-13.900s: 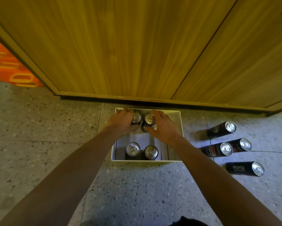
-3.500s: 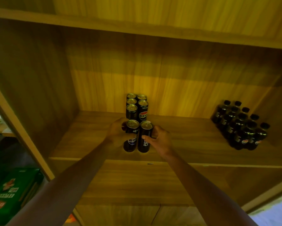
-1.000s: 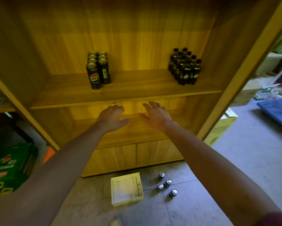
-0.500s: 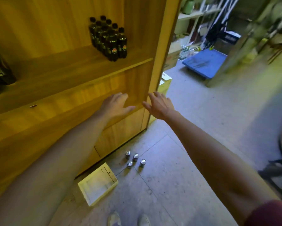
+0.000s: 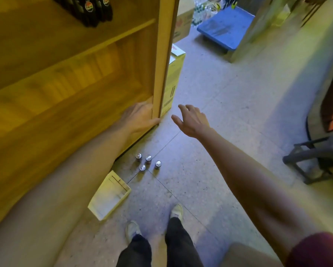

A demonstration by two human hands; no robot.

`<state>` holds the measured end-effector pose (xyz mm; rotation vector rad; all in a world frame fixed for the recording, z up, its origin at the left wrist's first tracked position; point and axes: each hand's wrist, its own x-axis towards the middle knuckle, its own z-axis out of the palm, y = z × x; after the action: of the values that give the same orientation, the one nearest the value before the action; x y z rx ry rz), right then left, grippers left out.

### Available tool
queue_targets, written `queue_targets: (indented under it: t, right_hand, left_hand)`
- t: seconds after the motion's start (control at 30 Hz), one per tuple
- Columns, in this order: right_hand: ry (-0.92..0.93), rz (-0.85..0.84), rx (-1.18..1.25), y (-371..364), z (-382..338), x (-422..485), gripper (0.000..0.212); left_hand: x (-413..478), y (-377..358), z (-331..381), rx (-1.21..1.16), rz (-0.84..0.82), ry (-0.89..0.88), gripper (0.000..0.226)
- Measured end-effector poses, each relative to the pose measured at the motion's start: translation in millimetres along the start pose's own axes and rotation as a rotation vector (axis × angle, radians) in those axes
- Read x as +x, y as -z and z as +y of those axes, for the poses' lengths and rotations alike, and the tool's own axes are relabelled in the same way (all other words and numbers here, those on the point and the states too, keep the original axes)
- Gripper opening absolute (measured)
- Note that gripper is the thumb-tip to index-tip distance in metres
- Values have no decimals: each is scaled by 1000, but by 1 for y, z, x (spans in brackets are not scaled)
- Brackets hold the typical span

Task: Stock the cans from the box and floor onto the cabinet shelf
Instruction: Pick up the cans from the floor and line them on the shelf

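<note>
Silver lids up: four cans (image 5: 148,158) stood upright on the floor (image 5: 219,93), long axis vertical, bunched just beside the cabinet (image 5: 159,54) base and near the white box (image 5: 109,195), which looked empty. Both hands held nothing. The left hand (image 5: 138,117) was loose-fingered at the cabinet's lower corner, the right hand (image 5: 190,120) spread over open floor. The cans lay well below both, toward the shoes (image 5: 176,211). The left looked nearer. The next grab probably needs a crouch.
</note>
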<state>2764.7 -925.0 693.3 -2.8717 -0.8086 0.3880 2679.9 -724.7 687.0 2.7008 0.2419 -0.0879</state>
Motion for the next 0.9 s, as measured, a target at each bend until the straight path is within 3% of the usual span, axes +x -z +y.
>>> queue_targets:
  t: [0.33, 0.6, 0.73, 0.9]
  right_hand:
    - [157, -163, 11, -108, 22, 83, 61]
    - [182, -338, -20, -318, 59, 119, 60]
    - [171, -366, -43, -439, 83, 138, 61]
    - [135, -400, -54, -571, 112, 163, 64]
  left_hand:
    - [34, -95, -56, 55, -89, 194, 46]
    - [42, -272, -152, 76, -210, 247, 49]
    - [37, -381, -205, 34, -245, 220, 26]
    - [36, -508, -263, 54, -247, 186, 34]
